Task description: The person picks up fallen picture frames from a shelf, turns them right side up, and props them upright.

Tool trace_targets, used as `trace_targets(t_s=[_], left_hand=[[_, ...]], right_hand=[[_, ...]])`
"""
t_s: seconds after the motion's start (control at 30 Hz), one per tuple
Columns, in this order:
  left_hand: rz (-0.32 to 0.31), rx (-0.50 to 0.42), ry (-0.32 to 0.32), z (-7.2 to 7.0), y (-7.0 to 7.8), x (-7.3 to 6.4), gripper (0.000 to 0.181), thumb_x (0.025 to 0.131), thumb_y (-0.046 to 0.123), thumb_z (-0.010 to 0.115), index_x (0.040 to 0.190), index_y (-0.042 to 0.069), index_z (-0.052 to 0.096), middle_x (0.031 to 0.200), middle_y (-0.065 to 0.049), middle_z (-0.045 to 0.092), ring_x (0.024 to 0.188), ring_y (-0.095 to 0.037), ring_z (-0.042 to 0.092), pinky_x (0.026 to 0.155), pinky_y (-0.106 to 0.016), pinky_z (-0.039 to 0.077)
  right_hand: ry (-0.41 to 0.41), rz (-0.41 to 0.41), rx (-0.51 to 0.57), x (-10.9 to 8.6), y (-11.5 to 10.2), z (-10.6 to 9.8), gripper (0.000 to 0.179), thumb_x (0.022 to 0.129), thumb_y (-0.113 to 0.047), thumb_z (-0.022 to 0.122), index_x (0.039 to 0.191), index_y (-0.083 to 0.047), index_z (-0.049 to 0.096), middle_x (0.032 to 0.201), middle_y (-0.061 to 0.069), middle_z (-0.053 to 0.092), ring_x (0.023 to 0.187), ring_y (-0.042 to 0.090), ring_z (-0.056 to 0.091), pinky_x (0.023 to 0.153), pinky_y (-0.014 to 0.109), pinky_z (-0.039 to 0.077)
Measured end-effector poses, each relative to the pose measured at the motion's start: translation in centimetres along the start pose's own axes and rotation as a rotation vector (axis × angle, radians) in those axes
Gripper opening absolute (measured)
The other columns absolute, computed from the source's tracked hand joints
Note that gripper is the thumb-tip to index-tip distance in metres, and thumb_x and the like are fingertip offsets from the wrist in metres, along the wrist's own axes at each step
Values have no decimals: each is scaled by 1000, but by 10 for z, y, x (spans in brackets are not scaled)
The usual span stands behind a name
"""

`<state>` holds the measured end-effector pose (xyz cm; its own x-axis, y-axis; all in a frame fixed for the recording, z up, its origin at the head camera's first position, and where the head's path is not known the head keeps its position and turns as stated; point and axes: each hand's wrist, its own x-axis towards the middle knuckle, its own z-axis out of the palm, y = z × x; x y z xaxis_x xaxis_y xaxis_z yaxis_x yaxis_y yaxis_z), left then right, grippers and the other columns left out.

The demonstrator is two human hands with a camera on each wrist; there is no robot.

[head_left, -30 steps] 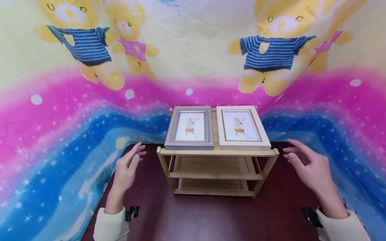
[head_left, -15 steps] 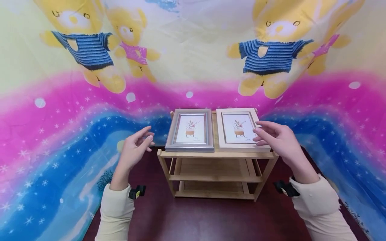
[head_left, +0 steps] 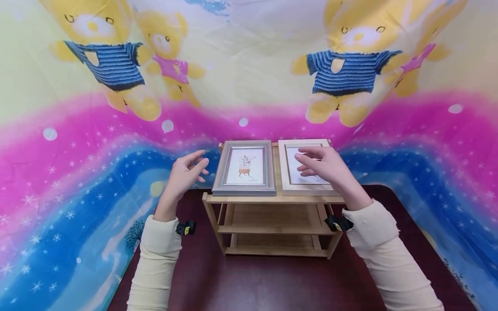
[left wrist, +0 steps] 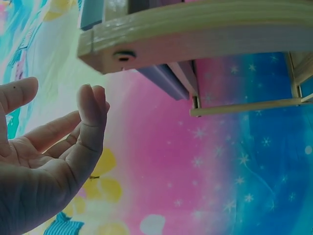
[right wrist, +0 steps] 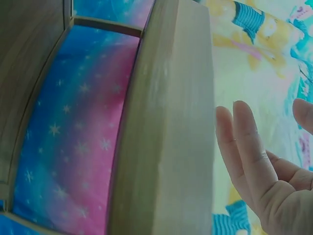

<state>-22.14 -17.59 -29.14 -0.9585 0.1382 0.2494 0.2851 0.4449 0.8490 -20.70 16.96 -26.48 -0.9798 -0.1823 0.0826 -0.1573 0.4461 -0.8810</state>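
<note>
Two picture frames lie side by side on the top shelf of a wooden rack (head_left: pixel 272 199). The grey picture frame (head_left: pixel 244 190) is on the left, its print of a potted plant in full sight. Beside its left edge, apart from it, my left hand (head_left: pixel 186 175) hovers with loosely bent fingers and nothing in them. Over the cream picture frame (head_left: pixel 285 172) on the right, my right hand (head_left: pixel 324 166) hides part of the print. The right wrist view shows that hand's fingers (right wrist: pixel 252 152) spread and holding nothing, near a pale edge.
Two lower shelves of the rack, a middle one (head_left: pixel 272 216) and a bottom one (head_left: pixel 274 240), sit under the frames. The rack stands on a dark red table (head_left: pixel 268 280). A cloth backdrop (head_left: pixel 245 65) printed with bears hangs close behind and at both sides.
My right hand has moved left from beside the rack to over the cream picture frame. My left hand has come up and right, closer to the grey one. Both picture frames stay put.
</note>
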Motion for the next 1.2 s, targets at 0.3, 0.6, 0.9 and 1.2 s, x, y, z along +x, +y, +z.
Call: trace_targets(t_s=[0.3,0.6,0.9,1.2], left_hand=[[-78,74,-60,11,2,25,54,92,32,53,138,9,39,113,-17,56,84,-24,61,62,-31,53],[-144,152,-102,17,4,42,53,92,30,52,139,9,38,101,-15,55,79,-23,59,58,-30,52],[-249,133,-218,18,0,52,54,94,30,49,140,7,36,108,-16,53,82,-25,57,61,-35,53],[-301,71,-304,16,-6,60,55,94,30,48,139,1,34,107,-17,53,82,-29,56,64,-38,53]], right_hand=[[-77,53,135,28,-4,20,58,91,-31,55,134,4,39,130,21,47,103,33,58,82,36,49],[-70,91,107,44,-11,38,60,89,-32,57,134,4,39,126,21,49,103,34,57,81,36,50],[-86,85,3,52,-18,51,56,90,-24,56,135,5,38,125,21,50,90,29,58,75,32,50],[-82,34,-191,54,-22,65,55,75,0,58,128,5,46,123,21,51,96,28,51,79,36,46]])
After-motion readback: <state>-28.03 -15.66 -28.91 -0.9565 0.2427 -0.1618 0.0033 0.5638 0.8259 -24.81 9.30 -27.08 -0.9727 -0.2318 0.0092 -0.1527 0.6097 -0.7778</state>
